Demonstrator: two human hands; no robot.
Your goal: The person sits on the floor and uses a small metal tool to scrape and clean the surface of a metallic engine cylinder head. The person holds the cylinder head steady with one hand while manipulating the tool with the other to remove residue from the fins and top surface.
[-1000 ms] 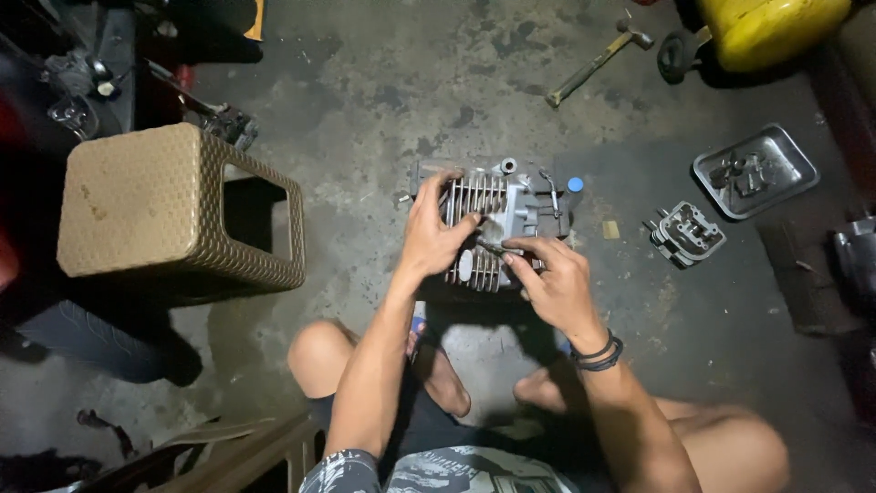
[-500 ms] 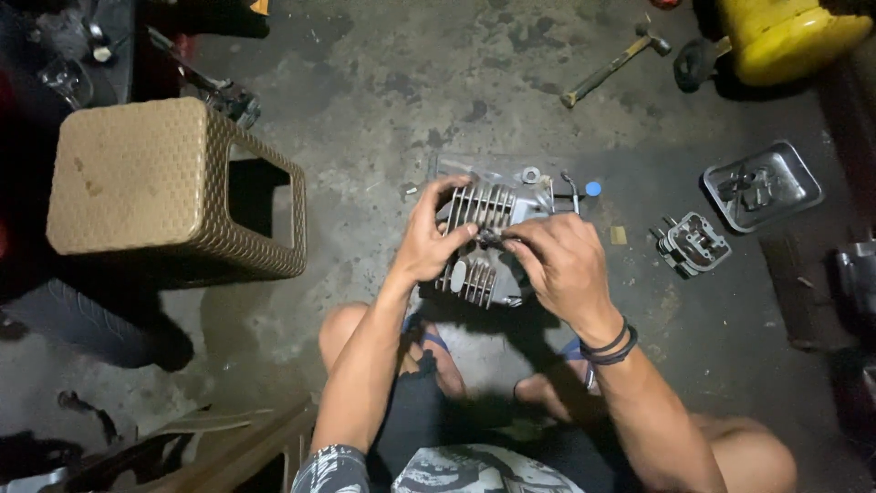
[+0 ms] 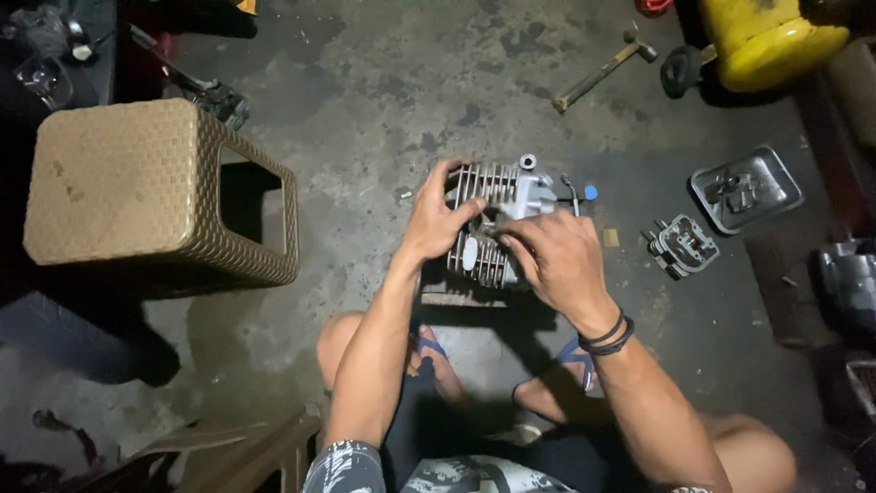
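Stained concrete floor [image 3: 365,119] carried a finned engine cylinder [image 3: 497,196], left hand [image 3: 436,219] gripping its nine-o'clock side, right hand [image 3: 557,260] fingers pinched on top, loose parts tray [image 3: 744,192] at three o'clock, reassembly seemingly unfinished.

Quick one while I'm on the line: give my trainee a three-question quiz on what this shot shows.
1. True or false: both hands are on the finned metal engine part on the floor.
2. Which thing lies farthest up the picture? A) the hammer B) the metal tray C) the woven stool
3. Fill in: the dark bands sit on the ____ wrist.

Key
1. True: the left hand grips its left end and the right hand rests on its near side.
2. A: the hammer lies near the yellow container.
3. Right: the bands circle the right wrist.
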